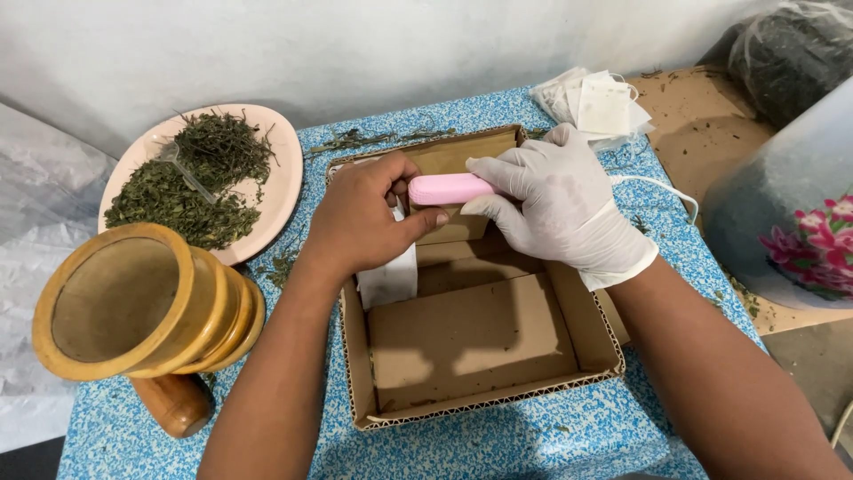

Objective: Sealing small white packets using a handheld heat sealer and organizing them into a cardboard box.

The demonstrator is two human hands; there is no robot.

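Blue speckled bench (pixel 533 436) carries an open cardboard box (pixel 484 356), its floor bare. A pink plate (pixel 283 191) still heaped with dried herbs (pixel 191 182) and an empty wooden mortar (pixel 133 302) sit left. Over the box, the gloved right hand (pixel 560 204) has fingers clamped on a pink sealer (pixel 449 188); the bare left hand (pixel 360 218) pinches a white sachet (pixel 388 277) beneath it. A stack of empty sachets (pixel 600 105) waits behind.

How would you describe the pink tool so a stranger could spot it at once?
Start at the shallow cardboard box on the blue speckled table. Above its far end, the bare left hand and gloved right hand meet on the pink tool: a smooth rounded bar, the only pink thing there.
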